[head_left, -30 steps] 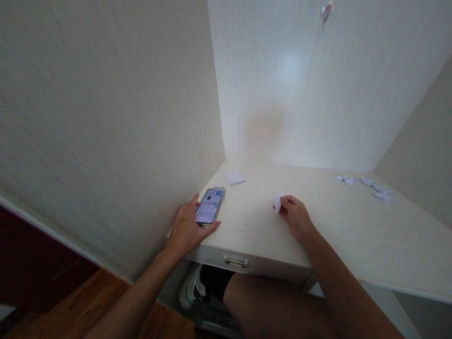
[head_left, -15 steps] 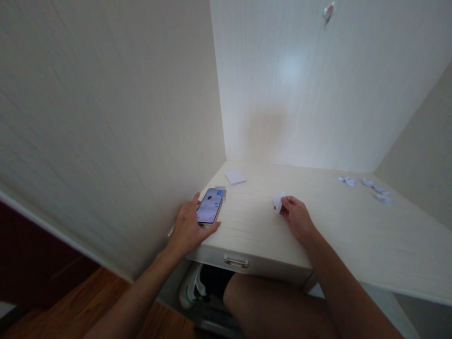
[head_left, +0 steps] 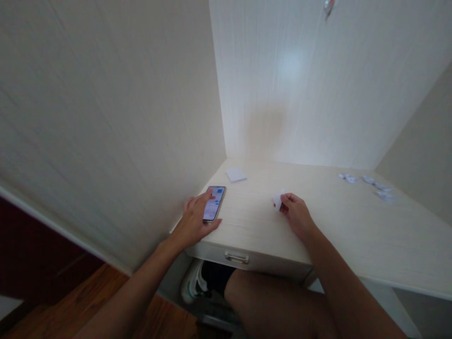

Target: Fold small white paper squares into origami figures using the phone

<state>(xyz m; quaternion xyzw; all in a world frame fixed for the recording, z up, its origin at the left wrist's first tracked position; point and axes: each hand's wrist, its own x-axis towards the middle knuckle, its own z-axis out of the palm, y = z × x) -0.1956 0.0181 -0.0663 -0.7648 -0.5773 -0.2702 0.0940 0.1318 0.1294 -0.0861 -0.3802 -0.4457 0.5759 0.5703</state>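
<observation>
A smartphone [head_left: 213, 209] with a lit screen lies on the desk near the left wall. My left hand [head_left: 195, 220] is open over its left side, a finger reaching onto the screen and the thumb stretched out past the phone's near end. In my right hand [head_left: 294, 212], thumb and fingers pinch a small white piece of paper [head_left: 277, 201] just above the desk. Part of that paper is hidden by the fingers. Beyond the phone lies a square stack of white paper [head_left: 236, 174].
Several crumpled white paper pieces [head_left: 381, 188] are scattered at the right rear of the pale desk [head_left: 254, 226]. Panels enclose the desk at left, back and right. A drawer with a metal handle [head_left: 236, 257] faces my legs. A small hook-like object [head_left: 328, 7] is on the back panel.
My left hand's fingers have moved from the phone's left edge onto its screen, and the screen picture differs. My right hand keeps hold of the paper in nearly the same place.
</observation>
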